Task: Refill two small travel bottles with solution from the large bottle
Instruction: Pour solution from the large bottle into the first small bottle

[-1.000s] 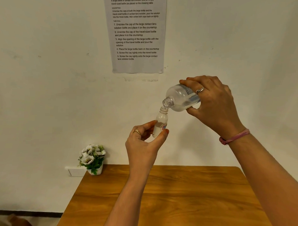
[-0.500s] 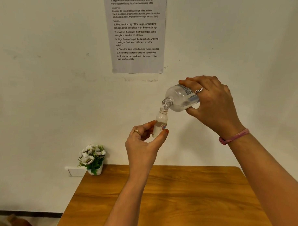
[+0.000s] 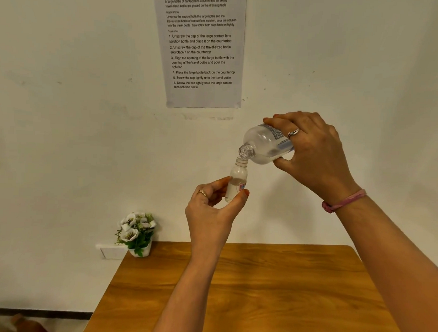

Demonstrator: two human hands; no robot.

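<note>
1. Nearest the camera, the wooden table (image 3: 270, 291) lies below both forearms; neither bottle rests on it, and no second travel bottle or caps show in view.

2. Above the table, the left hand (image 3: 212, 210) pinches the small travel bottle (image 3: 236, 182) low on its body, thumb tip on its right side and curled fingers on its left. The bottle stands close to upright, open neck at the top, well clear of the table. It looks partly filled, though the exact level is hard to read.

3. Higher and to the right, the right hand (image 3: 310, 154) wraps the large bottle (image 3: 266, 145), fingers curled over the top of its body and thumb underneath. Its long axis runs near level, sloping down toward the left, so the uncapped mouth points down and left.

4. The relation that matters: the large bottle's mouth sits just above the travel bottle's neck, almost touching its rim. I judge that pouring depends on keeping these two openings stacked; any drift by either hand would send solution down the outside. No stream is plainly visible.

5. Farthest back, a potted flower (image 3: 136, 233) stands at the table's rear left corner, and a printed instruction sheet (image 3: 202, 48) hangs on the wall.
</note>
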